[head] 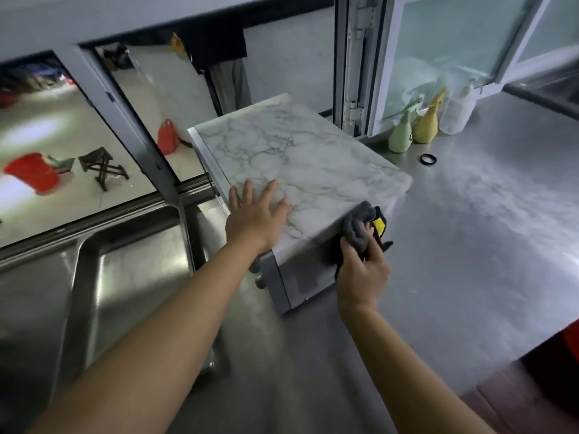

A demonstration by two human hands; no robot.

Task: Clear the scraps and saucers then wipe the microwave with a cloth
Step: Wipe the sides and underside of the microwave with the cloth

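1. Squarely in the middle of the view stands the marble-patterned, silver-fronted box microwave [300,170], resting on the brushed steel surface [470,245]; its long axis runs from the near front face away toward the window frame.
2. Against the upper right corner of that front face sits the bunched grey cloth with a yellow tag [365,228], touching the microwave where the top meets the front.
3. Behind the cloth, the right hand [363,274] grips it, fingers curled round the wad; the front face lies just left of and below this hand.
4. Flat on the near left part of the top, the left hand [255,214] presses down with fingers straight and spread, holding nothing.
5. Judging from this, the right hand is nearer the unwiped front, so the stroke likely runs leftward across it while the left steadies the box.
6. No scraps or saucers are visible on the top.
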